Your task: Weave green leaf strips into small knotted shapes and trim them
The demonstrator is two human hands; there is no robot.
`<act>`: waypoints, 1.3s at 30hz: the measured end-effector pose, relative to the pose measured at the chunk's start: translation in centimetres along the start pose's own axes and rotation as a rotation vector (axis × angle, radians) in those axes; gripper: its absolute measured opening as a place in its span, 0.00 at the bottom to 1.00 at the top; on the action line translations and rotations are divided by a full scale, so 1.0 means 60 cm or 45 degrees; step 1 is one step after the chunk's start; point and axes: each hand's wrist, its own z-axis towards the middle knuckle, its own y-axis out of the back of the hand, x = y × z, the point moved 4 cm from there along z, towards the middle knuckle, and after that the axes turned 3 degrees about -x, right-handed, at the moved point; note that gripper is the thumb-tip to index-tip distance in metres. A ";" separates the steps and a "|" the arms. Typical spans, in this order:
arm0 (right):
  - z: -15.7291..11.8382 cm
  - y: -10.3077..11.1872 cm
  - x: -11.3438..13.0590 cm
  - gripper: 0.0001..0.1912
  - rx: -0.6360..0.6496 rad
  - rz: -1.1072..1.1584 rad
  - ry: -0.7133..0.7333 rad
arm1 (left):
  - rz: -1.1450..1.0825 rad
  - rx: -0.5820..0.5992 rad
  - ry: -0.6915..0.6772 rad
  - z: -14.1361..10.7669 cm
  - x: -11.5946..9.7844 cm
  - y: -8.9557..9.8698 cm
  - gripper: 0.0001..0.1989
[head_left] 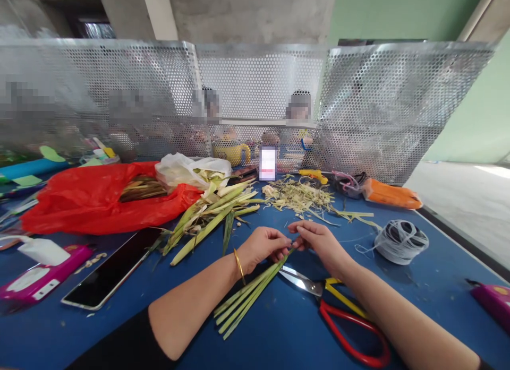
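Note:
My left hand (268, 247), with a gold bangle at the wrist, is closed at the top end of a bundle of narrow green leaf strips (252, 293). The strips fan out toward me on the blue table. Close beside it, my right hand (314, 237) is pinched near the same end; what lies between its fingertips is too small to make out. Scissors (303, 282) with one red and one yellow handle lie half open under my right forearm. A spool of pale grey string (401, 241) stands to the right, its loose end trailing toward my right hand.
Leaf husks (211, 216) and a pile of shredded trimmings (300, 195) lie ahead. A red plastic bag (87, 200), a phone (113, 269) and a magenta power strip (50, 272) are at left. An orange packet (392, 194) lies at right. Perforated metal panels (263, 83) stand behind.

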 end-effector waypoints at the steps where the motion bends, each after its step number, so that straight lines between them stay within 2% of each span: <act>1: 0.001 0.002 0.002 0.14 0.000 -0.016 0.007 | -0.032 -0.005 0.007 0.001 0.000 0.001 0.15; 5: 0.000 0.004 0.005 0.13 0.029 -0.087 0.032 | -0.105 -0.006 0.027 0.003 0.001 0.003 0.15; 8: 0.000 0.001 0.005 0.13 0.062 -0.239 0.126 | -0.119 -0.005 0.041 0.002 0.001 0.002 0.14; 12: 0.000 -0.001 0.006 0.08 -0.009 -0.520 0.316 | -0.119 -0.010 0.045 0.001 0.000 0.001 0.12; 19: -0.009 -0.003 0.024 0.06 -0.028 -0.638 0.423 | -0.132 -0.033 0.045 0.003 0.002 0.004 0.09; 26: -0.013 -0.011 0.019 0.08 0.231 -0.539 0.336 | -0.089 -0.120 0.058 0.001 0.000 0.010 0.10; 32: -0.018 -0.014 0.024 0.08 0.366 -0.523 0.334 | -0.064 -0.134 0.070 0.003 0.000 0.015 0.10; 34: -0.017 -0.013 0.024 0.09 0.370 -0.518 0.328 | -0.042 -0.128 0.051 0.003 -0.002 0.015 0.10; 36: -0.013 -0.008 0.022 0.07 0.292 -0.447 0.326 | 0.012 -0.122 0.009 0.002 -0.006 0.016 0.09; 39: -0.006 -0.008 0.010 0.15 0.248 -0.282 0.278 | 0.113 -0.117 -0.067 0.000 -0.013 0.017 0.08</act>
